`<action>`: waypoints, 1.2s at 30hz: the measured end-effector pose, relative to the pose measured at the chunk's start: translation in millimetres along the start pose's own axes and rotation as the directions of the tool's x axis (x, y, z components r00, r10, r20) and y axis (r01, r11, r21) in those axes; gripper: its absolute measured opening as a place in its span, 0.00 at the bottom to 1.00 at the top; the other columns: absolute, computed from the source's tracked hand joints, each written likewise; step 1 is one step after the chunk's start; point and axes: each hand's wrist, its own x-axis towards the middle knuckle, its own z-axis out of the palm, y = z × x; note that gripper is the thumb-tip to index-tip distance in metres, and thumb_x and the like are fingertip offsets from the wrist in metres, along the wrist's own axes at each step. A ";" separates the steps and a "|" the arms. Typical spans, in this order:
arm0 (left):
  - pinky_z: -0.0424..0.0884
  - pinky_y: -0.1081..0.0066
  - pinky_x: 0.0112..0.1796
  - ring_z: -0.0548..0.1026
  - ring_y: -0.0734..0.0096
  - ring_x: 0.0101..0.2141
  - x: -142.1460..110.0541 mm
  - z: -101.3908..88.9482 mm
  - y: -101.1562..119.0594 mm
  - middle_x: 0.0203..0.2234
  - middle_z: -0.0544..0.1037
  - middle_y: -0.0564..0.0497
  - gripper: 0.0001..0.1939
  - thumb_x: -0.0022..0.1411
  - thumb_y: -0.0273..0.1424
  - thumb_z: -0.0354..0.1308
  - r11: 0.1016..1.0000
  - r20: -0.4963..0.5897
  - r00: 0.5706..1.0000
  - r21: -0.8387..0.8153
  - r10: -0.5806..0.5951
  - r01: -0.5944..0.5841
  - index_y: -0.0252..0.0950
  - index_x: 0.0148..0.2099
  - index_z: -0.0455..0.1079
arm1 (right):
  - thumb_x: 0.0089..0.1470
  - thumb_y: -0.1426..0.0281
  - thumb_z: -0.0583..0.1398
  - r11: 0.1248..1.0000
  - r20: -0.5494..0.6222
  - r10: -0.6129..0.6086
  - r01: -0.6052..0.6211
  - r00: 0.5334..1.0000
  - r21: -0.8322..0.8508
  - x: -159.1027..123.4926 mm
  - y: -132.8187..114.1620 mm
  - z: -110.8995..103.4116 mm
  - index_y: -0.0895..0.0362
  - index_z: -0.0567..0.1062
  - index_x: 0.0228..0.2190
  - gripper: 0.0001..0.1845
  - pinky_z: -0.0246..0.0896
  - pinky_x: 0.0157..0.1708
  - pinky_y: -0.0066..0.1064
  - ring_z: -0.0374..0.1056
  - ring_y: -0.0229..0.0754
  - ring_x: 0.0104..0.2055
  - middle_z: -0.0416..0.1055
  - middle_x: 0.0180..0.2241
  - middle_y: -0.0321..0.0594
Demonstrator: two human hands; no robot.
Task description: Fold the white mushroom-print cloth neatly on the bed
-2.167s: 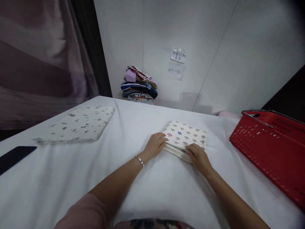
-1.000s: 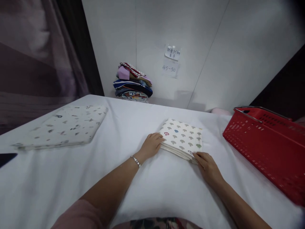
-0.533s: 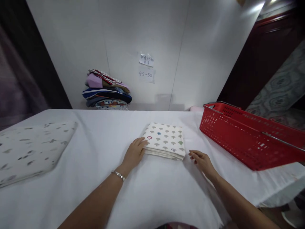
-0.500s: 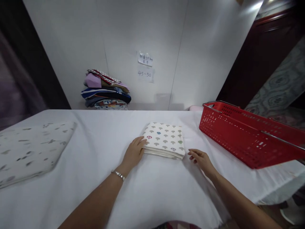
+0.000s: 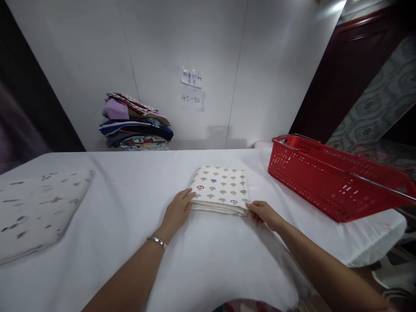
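Note:
A folded white cloth (image 5: pixel 221 186) printed with grey mushrooms and a few coloured ones lies on the white-covered table, its layered edge facing me. My left hand (image 5: pixel 177 210), with a silver bracelet at the wrist, grips its front left corner, fingers on the top and side. At the front right corner my right hand (image 5: pixel 263 213) pinches the edge between thumb and forefinger; its other fingers curl underneath, partly hidden. Farther left lies a larger folded white cloth (image 5: pixel 39 212) with grey and dark prints, cut off by the view's edge.
A red plastic basket (image 5: pixel 312 186) with metal handles stands at the right side of the table (image 5: pixel 136 173). Behind the table rises a stack of folded fabrics (image 5: pixel 136 123) against the wall. Two paper notes (image 5: pixel 191 89) are stuck to the wall.
The view has swung right, showing more of the basket. My right hand let go of the cloth's front corner, stood apart from it, and now pinches it again. My left hand stays on the cloth.

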 end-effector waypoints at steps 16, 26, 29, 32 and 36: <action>0.71 0.65 0.46 0.70 0.67 0.48 -2.3 3.8 -5.4 0.54 0.65 0.52 0.18 0.59 0.26 0.46 0.993 -0.009 0.996 -0.079 -0.089 0.088 0.43 0.50 0.66 | 0.50 0.54 0.56 0.996 0.024 0.091 -0.090 0.996 -0.024 8.6 10.6 3.7 0.58 0.64 0.24 0.19 0.40 0.08 0.21 0.58 0.30 0.11 0.68 0.19 0.34; 0.62 0.64 0.54 0.68 0.67 0.50 6.5 -7.1 -40.6 0.50 0.71 0.51 0.19 0.55 0.27 0.44 0.965 -0.102 0.975 -0.192 -0.199 0.177 0.39 0.46 0.70 | 0.50 0.56 0.56 0.999 0.294 -0.022 0.010 0.956 0.043 -0.7 10.9 36.2 0.57 0.64 0.25 0.17 0.46 0.10 0.20 0.61 0.30 0.14 0.71 0.20 0.34; 0.63 0.63 0.54 0.69 0.65 0.49 4.0 -12.5 -57.4 0.48 0.72 0.51 0.18 0.54 0.29 0.45 0.942 -0.155 0.944 -0.223 -0.290 0.253 0.39 0.44 0.71 | 0.48 0.56 0.57 0.998 0.365 -0.070 0.065 0.928 0.024 -5.3 7.8 41.2 0.58 0.66 0.24 0.16 0.48 0.11 0.20 0.62 0.30 0.15 0.71 0.20 0.34; 0.63 0.62 0.53 0.69 0.64 0.49 1.7 -15.2 -61.5 0.47 0.73 0.51 0.17 0.54 0.30 0.46 0.924 -0.160 0.928 -0.247 -0.337 0.293 0.39 0.43 0.72 | 0.47 0.61 0.57 0.995 0.204 -0.096 0.093 0.974 0.021 5.1 1.6 27.3 0.58 0.66 0.24 0.13 0.50 0.12 0.21 0.62 0.31 0.15 0.70 0.20 0.33; 0.63 0.63 0.53 0.69 0.63 0.49 1.7 -15.5 -58.4 0.48 0.72 0.50 0.17 0.54 0.31 0.46 0.906 -0.140 0.922 -0.286 -0.361 0.312 0.39 0.43 0.72 | 0.47 0.65 0.55 0.982 -0.108 -0.187 0.187 0.976 -0.013 35.5 -11.5 -2.4 0.58 0.68 0.26 0.08 0.57 0.18 0.23 0.68 0.36 0.26 0.72 0.27 0.38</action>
